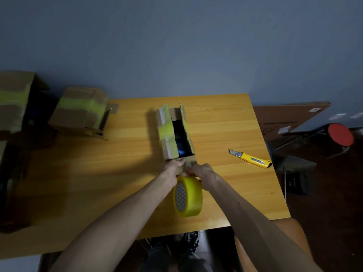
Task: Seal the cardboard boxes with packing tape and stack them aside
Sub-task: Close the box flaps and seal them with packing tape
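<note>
Open box (171,132) sits mid-bench (225,118), long axis running straight away from me, top slot gaping along it. Left grip (175,166) pinches its near end wall. Right grip (202,170) is curled at the same spot; can't tell if it's on tape or cardboard. Tape roll (188,196) stands on edge just under both, my side. Next pull likely runs away from me, along that axis.

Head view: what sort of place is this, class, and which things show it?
Probably a home or small-office packing spot: a wooden table against a bare wall, taped boxes at its left, and an open box, tape roll and knife on it.
</note>
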